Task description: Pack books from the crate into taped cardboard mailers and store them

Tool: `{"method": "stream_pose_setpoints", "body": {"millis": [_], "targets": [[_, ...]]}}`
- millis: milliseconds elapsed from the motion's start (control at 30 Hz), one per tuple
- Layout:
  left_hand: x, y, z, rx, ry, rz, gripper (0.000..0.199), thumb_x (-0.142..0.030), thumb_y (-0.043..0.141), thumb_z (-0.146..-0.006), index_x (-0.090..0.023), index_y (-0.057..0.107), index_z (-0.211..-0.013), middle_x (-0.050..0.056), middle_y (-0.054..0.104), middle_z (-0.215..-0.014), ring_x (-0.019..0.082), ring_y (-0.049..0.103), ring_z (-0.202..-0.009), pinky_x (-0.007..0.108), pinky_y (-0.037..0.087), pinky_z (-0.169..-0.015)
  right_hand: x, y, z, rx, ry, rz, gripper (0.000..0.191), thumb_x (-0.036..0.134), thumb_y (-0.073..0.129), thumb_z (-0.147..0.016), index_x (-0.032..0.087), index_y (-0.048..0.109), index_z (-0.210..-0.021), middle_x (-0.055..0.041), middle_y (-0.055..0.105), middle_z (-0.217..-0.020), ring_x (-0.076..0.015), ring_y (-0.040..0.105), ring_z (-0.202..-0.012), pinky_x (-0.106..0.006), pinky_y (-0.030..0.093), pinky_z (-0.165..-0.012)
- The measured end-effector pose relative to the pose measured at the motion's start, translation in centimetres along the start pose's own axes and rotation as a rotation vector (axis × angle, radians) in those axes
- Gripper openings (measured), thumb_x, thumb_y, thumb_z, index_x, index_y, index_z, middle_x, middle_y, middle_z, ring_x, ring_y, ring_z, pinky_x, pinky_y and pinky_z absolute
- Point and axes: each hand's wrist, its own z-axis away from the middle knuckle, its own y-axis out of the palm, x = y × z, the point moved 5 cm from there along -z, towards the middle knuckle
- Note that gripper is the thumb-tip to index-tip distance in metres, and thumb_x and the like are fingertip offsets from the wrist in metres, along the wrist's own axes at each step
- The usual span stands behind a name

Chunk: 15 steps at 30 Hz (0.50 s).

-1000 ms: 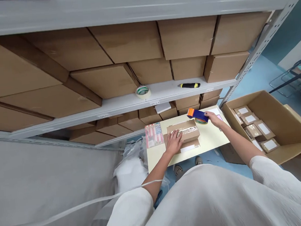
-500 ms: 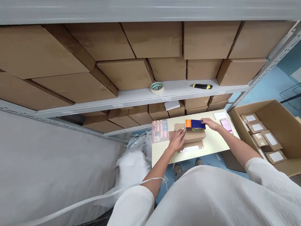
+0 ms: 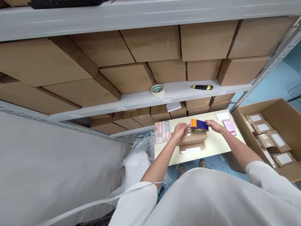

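My right hand [image 3: 214, 126] grips a blue and orange tape dispenser [image 3: 200, 124] by its right end, over the far side of a brown cardboard box [image 3: 191, 138]. At the box's far left, my left hand [image 3: 180, 130] has its fingers bent together against the upper edge. Shiny clear tape shows on the box beside those fingertips; their exact grip is partly hidden. Nearer to me lies another brown carton [image 3: 193, 147] with a white label.
A flag-patterned packet [image 3: 162, 132] and a phone [image 3: 229, 127] lie on the cream table [image 3: 175, 158]. A large carton [image 3: 296, 125] at right holds several labelled boxes. On the shelf are a tape roll [image 3: 157, 90] and a yellow-black cutter [image 3: 202, 87].
My left hand has moved from the top of the box to its far left edge, and its fingers have drawn together. The dispenser has tilted slightly in my right hand.
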Motion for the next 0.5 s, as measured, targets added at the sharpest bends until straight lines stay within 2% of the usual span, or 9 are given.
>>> {"method": "stream_pose_setpoints", "body": {"millis": [133, 233, 367, 500], "targets": [[-0.5, 1.2, -0.5, 0.004, 0.004, 0.045, 0.035, -0.024, 0.089, -0.083, -0.018, 0.066, -0.109, 0.008, 0.081, -0.091, 0.015, 0.075, -0.073, 0.028, 0.060, -0.070, 0.3, -0.1, 0.3, -0.011, -0.004, -0.001, 0.020, 0.043, 0.064, -0.065, 0.024, 0.060, -0.072, 0.0010, 0.060, -0.081, -0.0218, 0.051, -0.088, -0.035, 0.041, -0.091], [-0.8, 1.3, -1.0, -0.041, 0.046, -0.001, 0.038, -0.020, 0.091, -0.076, -0.018, 0.064, -0.103, 0.002, 0.075, -0.074, 0.014, 0.070, -0.063, 0.028, 0.057, -0.066, 1.1, 0.2, 0.8, 0.009, -0.026, 0.055, 0.022, 0.044, 0.064, -0.068, 0.023, 0.065, -0.076, -0.0001, 0.062, -0.083, -0.0225, 0.052, -0.090, -0.035, 0.042, -0.091], [-0.9, 0.2, -1.3, -0.092, 0.117, -0.086, 0.043, -0.017, 0.089, -0.070, -0.021, 0.061, -0.101, -0.003, 0.070, -0.067, 0.016, 0.069, -0.062, 0.029, 0.055, -0.066, 2.5, 1.1, 1.2, 0.039, -0.048, 0.190, 0.024, 0.047, 0.062, -0.075, 0.023, 0.066, -0.078, -0.0006, 0.064, -0.084, -0.0227, 0.054, -0.089, -0.035, 0.042, -0.087], [-0.7, -1.3, -1.0, -0.154, 0.139, -0.122, 0.041, -0.013, 0.082, -0.070, -0.023, 0.058, -0.101, -0.003, 0.070, -0.067, 0.019, 0.072, -0.067, 0.030, 0.054, -0.068, 3.9, 2.8, 1.4, 0.054, -0.081, 0.364, 0.036, 0.060, 0.059, -0.086, 0.024, 0.064, -0.083, -0.0019, 0.065, -0.086, -0.0234, 0.056, -0.087, -0.034, 0.044, -0.082]]}}
